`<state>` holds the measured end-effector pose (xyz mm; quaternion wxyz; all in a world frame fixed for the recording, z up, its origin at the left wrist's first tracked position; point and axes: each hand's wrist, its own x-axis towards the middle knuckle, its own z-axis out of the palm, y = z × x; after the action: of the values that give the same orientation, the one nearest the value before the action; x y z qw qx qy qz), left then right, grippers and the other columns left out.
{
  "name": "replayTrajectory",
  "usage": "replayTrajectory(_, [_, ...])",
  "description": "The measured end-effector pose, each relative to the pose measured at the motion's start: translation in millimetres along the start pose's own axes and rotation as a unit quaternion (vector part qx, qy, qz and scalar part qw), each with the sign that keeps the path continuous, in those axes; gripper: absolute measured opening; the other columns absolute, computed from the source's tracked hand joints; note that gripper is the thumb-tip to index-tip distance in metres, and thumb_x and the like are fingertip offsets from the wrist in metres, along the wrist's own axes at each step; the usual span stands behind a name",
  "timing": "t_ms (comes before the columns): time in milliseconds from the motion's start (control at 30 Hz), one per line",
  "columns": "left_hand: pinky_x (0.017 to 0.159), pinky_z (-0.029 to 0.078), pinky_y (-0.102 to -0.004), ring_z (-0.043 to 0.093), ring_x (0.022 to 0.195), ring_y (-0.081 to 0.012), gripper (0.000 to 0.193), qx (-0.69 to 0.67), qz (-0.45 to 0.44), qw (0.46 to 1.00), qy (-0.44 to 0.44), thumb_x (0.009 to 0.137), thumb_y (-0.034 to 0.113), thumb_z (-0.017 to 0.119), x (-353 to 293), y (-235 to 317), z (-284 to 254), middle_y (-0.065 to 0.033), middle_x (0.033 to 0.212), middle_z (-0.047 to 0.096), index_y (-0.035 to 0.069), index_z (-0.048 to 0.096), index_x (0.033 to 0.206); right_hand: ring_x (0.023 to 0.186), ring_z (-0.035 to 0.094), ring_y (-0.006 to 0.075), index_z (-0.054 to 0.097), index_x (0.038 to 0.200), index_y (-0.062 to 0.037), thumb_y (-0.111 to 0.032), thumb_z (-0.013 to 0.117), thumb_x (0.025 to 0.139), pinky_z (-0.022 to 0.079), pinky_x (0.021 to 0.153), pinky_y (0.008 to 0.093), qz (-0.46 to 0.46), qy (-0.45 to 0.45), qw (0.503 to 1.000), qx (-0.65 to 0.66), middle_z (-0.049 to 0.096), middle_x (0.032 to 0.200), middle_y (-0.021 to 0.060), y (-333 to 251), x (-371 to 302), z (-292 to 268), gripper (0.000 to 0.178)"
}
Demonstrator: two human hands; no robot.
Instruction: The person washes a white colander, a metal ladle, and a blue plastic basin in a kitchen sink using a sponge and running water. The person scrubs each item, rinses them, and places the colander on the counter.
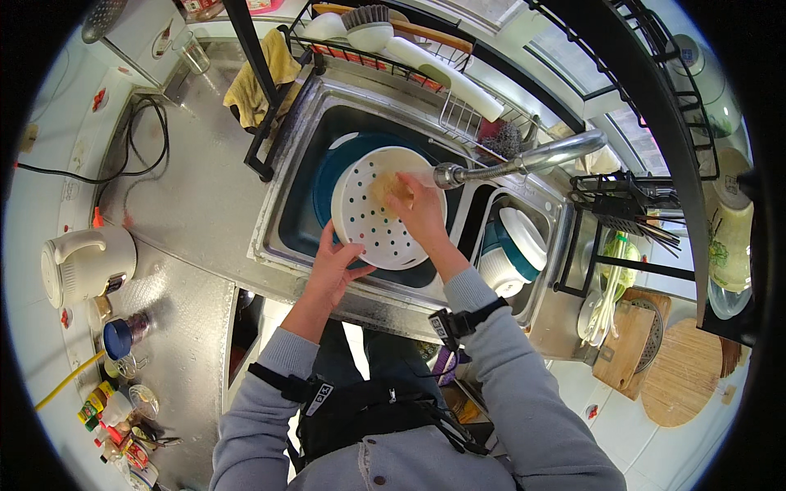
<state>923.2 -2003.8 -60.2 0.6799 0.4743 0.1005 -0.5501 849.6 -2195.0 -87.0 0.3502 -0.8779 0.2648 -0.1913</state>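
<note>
A white colander [388,248] with round holes is held tilted over the left sink basin, above a dark teal tub [325,182]. My left hand [332,268] grips its near-left rim, thumb on the inside and fingers around the outer wall. Inside the colander, my right hand [422,214] presses a tan scrubbing pad [383,195] against the perforated surface. The pad is partly covered by my fingers, and its exact kind is hard to make out. From the right, a metal faucet [524,160] reaches over the colander's edge, its spout close to my right hand.
White and teal containers [514,254] sit in the smaller right basin. A black rack [270,131] with a yellow cloth [266,74] frames the sink; dishes lie behind it. A white kettle [90,266] stands left, cutting boards [681,372] right. A cord [131,151] lies on the counter.
</note>
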Motion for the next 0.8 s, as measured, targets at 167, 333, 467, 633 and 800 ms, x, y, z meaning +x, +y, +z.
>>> replayTrajectory(167, [0.084,0.057,-0.0491,0.057,0.115,-0.0299,0.071,-0.008,-0.033,0.999,-0.029,0.086,0.002,0.055,-3,-3,1,-0.0152,0.127,0.053,0.016,0.021,0.147,0.101,0.061,0.0329,0.063,0.111,-0.0023,-0.017,0.073,0.076,0.048,0.088,0.0401,0.081,0.033,0.995,0.041,0.063,0.11,0.019,-6,5,0,0.04])
replayTrajectory(333, [0.082,0.058,-0.0465,0.06,0.109,-0.0252,0.076,-0.004,-0.005,1.0,-0.022,0.084,0.0,0.058,2,-2,4,-0.013,0.121,0.055,0.018,0.022,0.148,0.099,0.054,0.0387,0.063,0.095,-0.0028,-0.012,0.068,0.072,0.044,0.088,0.0451,-0.002,-0.073,0.993,0.094,0.058,0.104,0.0178,-39,-1,28,0.025])
replayTrajectory(467, [0.081,0.058,-0.0425,0.06,0.109,-0.0245,0.077,0.063,0.057,0.996,0.007,0.082,-0.001,0.059,6,20,-11,-0.011,0.122,0.057,0.019,0.024,0.148,0.098,0.055,0.0373,0.065,0.093,-0.0061,-0.011,0.063,0.075,0.044,0.089,0.0444,-0.044,-0.192,0.98,0.019,0.059,0.099,0.0157,-22,-36,17,0.019])
replayTrajectory(633, [0.084,0.057,-0.0437,0.059,0.11,-0.0261,0.077,0.051,0.032,0.998,-0.005,0.082,-0.001,0.058,-5,7,-2,-0.0114,0.12,0.058,0.02,0.025,0.148,0.094,0.06,0.0385,0.064,0.093,-0.0018,-0.011,0.067,0.076,0.05,0.081,0.0435,0.096,-0.086,0.986,-0.107,0.062,0.103,0.0188,29,12,4,0.019])
replayTrajectory(800, [0.081,0.059,-0.0419,0.061,0.109,-0.0244,0.078,0.023,-0.001,1.0,-0.012,0.082,-0.002,0.06,1,4,5,-0.0118,0.121,0.059,0.02,0.025,0.149,0.093,0.063,0.036,0.059,0.109,-0.0041,-0.01,0.07,0.075,0.05,0.081,0.0383,0.031,0.087,0.989,0.114,0.065,0.101,0.0166,-23,18,51,0.036])
